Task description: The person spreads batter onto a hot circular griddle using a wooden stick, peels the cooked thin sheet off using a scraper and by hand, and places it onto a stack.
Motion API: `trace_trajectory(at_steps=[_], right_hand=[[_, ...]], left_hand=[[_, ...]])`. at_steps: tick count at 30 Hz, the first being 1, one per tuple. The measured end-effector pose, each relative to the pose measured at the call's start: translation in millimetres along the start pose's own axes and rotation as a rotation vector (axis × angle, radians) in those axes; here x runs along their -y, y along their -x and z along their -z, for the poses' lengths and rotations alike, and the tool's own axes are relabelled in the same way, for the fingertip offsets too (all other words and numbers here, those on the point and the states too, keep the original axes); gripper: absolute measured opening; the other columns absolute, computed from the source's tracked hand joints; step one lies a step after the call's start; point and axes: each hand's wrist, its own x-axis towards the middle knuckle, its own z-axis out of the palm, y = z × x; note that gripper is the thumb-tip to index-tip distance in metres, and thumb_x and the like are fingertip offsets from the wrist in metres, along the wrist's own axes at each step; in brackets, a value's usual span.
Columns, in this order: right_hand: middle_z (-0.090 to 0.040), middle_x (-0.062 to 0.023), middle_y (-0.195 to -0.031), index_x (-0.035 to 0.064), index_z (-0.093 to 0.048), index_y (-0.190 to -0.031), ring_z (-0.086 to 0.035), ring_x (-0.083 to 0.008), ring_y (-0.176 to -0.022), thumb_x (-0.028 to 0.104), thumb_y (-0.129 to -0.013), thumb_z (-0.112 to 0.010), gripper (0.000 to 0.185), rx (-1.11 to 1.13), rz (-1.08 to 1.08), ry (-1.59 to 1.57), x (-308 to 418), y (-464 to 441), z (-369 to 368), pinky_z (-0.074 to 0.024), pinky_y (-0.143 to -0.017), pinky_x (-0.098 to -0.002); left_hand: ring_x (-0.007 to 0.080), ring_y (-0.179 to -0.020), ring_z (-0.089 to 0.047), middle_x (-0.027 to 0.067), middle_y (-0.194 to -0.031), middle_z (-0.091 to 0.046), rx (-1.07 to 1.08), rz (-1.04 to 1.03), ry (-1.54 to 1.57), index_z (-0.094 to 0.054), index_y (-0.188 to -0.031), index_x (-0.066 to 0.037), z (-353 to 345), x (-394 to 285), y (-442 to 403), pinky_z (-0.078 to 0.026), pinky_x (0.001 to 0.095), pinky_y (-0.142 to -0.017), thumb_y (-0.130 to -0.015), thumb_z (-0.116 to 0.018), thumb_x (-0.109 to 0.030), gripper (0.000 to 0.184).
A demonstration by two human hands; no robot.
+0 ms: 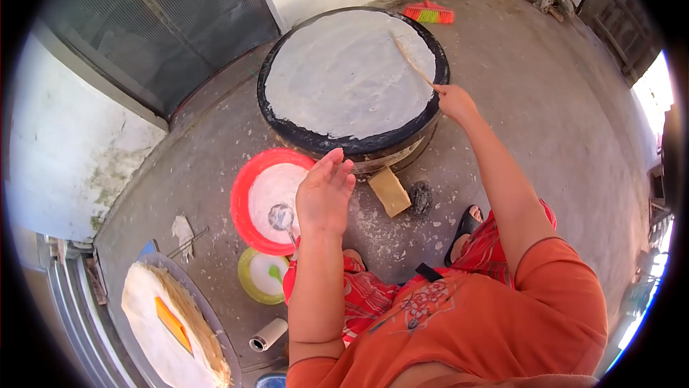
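A large round griddle (pixel 352 76) with a black rim is covered by a thin layer of white batter. At its right edge my right hand (pixel 456 103) is closed around a thin wooden stick (pixel 413 59), which lies across the batter. My left hand (pixel 326 191) holds nothing, palm up with the fingers apart, in front of the griddle and over the right side of a red basin (pixel 246 209). White batter fills the basin, and a metal ladle (pixel 280 217) rests in it.
Near my feet are a yellow block (pixel 390 192) and a dark scouring ball (pixel 420 198). A green bowl (pixel 251 286), a white cylinder (pixel 269 335) and a tray of stacked flat sheets (pixel 169 330) sit lower left. Behind the griddle stands a broom (pixel 429 12).
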Motion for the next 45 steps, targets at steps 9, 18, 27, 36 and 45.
trace_trajectory(at_steps=[9,18,27,36,45], right_hand=[[-0.064,-0.0142,-0.083,0.0228,-0.060,-0.111,-0.062,-0.0257,-0.069,0.014,-0.083,-0.044,0.034,0.013,0.063,-0.023,2.5,31.9,-10.6,-0.0471,-0.062,-0.0352],[-0.048,0.0002,-0.062,0.0224,-0.054,-0.120,-0.039,-0.0064,-0.046,0.018,-0.090,-0.042,0.033,0.144,-0.104,-0.563,-48.7,74.0,5.2,-0.0307,-0.037,-0.0224],[-0.054,-0.0028,-0.069,0.0180,-0.054,-0.120,-0.045,-0.0088,-0.055,0.017,-0.089,-0.044,0.032,-0.073,-0.072,-0.529,-94.2,64.2,-21.6,-0.0364,-0.047,-0.0251],[-0.059,-0.0096,-0.066,0.0216,-0.057,-0.116,-0.051,-0.0153,-0.051,0.014,-0.086,-0.045,0.033,0.032,-0.131,-0.449,-42.2,47.5,-17.4,-0.0413,-0.049,-0.0313],[-0.056,-0.0042,-0.064,0.0233,-0.057,-0.117,-0.045,-0.0111,-0.048,0.016,-0.088,-0.043,0.033,-0.014,0.046,-0.362,-79.5,67.0,-32.3,-0.0353,-0.042,-0.0286]], left_hand=[[0.0206,-0.086,-0.055,0.0096,-0.094,-0.055,-0.004,0.001,-0.024,-0.055,-0.102,0.006,-2.0,2.7,0.3,-0.046,0.0291,-0.073,-0.082,-0.049,-0.008,0.025],[0.0195,-0.089,-0.054,0.0068,-0.102,-0.055,0.037,0.007,-0.047,-0.053,-0.106,0.001,6.1,1.7,-4.5,-0.044,0.0310,-0.074,-0.083,-0.048,-0.011,0.026],[0.0195,-0.089,-0.054,0.0061,-0.098,-0.055,0.048,0.002,-0.048,-0.054,-0.105,0.001,8.0,0.8,-2.8,-0.043,0.0313,-0.075,-0.083,-0.049,-0.011,0.026],[0.0192,-0.084,-0.056,0.0085,-0.093,-0.056,0.034,0.020,-0.001,-0.056,-0.102,0.005,2.7,1.4,2.0,-0.046,0.0281,-0.071,-0.083,-0.049,-0.008,0.024],[0.0189,-0.088,-0.055,0.0052,-0.097,-0.054,0.063,0.016,-0.072,-0.054,-0.105,0.001,2.2,5.3,-1.3,-0.043,0.0310,-0.076,-0.083,-0.048,-0.012,0.026]])
